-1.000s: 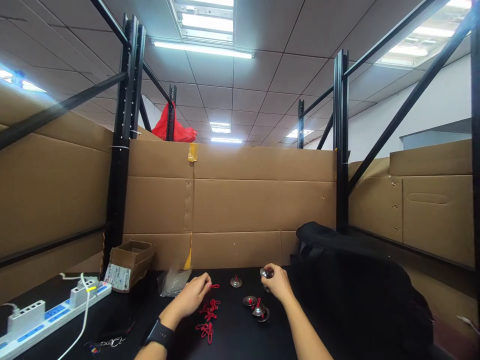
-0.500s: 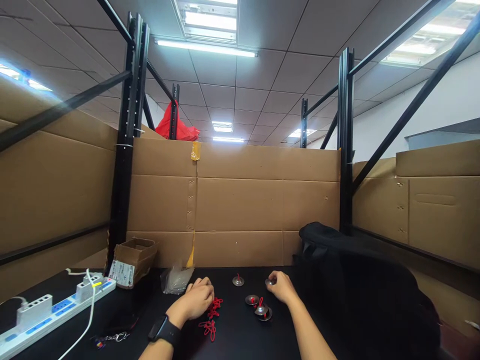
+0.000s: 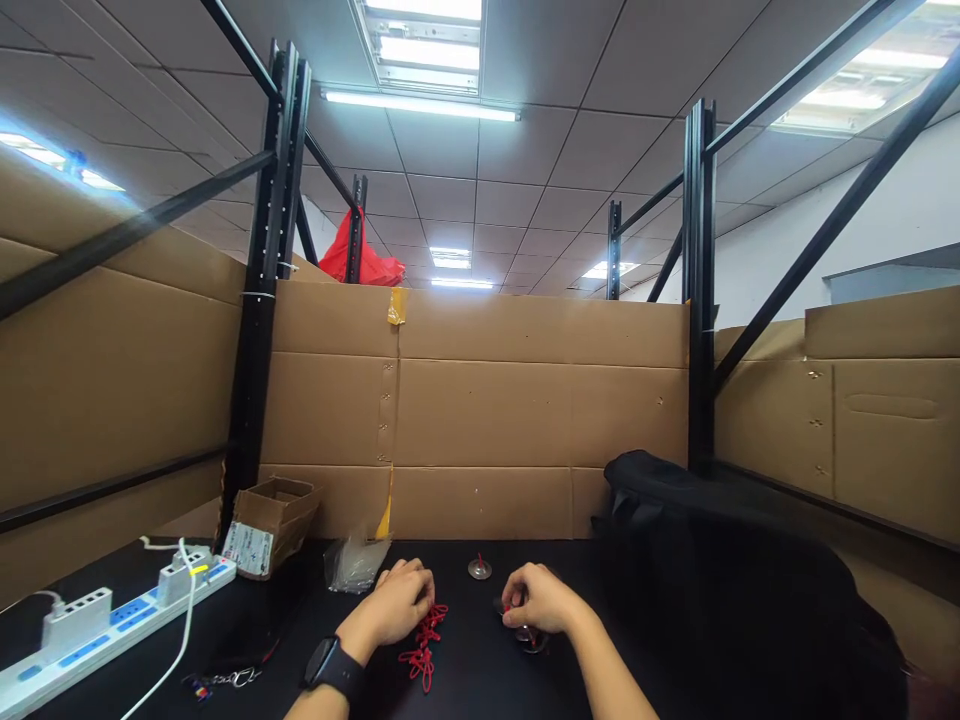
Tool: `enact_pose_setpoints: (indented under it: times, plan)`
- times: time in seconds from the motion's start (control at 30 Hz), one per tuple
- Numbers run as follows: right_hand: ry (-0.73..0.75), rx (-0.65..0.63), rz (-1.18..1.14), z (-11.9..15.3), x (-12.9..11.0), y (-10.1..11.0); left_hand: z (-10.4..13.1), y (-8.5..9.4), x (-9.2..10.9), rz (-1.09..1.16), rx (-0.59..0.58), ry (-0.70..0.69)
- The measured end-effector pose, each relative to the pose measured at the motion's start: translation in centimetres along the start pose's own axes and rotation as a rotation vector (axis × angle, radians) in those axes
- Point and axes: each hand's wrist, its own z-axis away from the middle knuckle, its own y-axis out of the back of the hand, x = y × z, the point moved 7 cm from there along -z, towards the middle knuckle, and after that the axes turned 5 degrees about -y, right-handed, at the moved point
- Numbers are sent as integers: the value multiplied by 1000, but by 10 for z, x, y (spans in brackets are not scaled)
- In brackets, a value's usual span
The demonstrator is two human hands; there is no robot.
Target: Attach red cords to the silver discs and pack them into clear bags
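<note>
My left hand [image 3: 401, 602], wearing a dark smartwatch [image 3: 332, 667] on its wrist, lies with fingers curled against the upper end of the red knotted cords [image 3: 425, 645]. Whether its hidden fingertips hold any cord does not show. Bent over a small cluster of domed metal finger cymbals, my right hand [image 3: 541, 598] pinches a cymbal with a red cord, mostly covered by the fingers. Another finger cymbal [image 3: 531, 640] shows below that hand. One single cymbal [image 3: 480, 568] with a red cord stands apart, between the hands and farther back.
Left of the hands are a clear plastic bag [image 3: 356, 563], an open small carton [image 3: 276, 525], a white power strip [image 3: 120, 630] with a cable, and keys [image 3: 225, 680]. A large black bag [image 3: 720, 590] borders the right side. Cardboard panels [image 3: 480, 410] enclose the table.
My right hand has moved left and toward me, from a cymbal at the back right to the cluster, partly covering it. No cymbal shows at the former spot. My left hand stays put.
</note>
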Motion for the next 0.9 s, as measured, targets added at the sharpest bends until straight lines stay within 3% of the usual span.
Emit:
enact_pose_setpoints:
  times: [0.27,0.43,0.5,0.57,0.67,0.77,0.9]
  plan:
    - [-24,2,18,5,-11,0,-3,11,14,156,95,-98]
    - [-230,380,216,8,-5,28,-4,14,27,192,140,-139]
    - [-285,436,178,6,2,31,-4,14,37,224,148,-164]
    - [-246,412,17,-2,3,27,-5,14,46,304,170,-199]
    - [-90,236,-385,-16,-9,9,-8,14,56,443,225,-244]
    - [28,89,-734,-21,-28,-6,-11,16,55,527,305,-219]
    - [42,30,-994,-18,-41,-17,-12,19,51,591,341,-167]
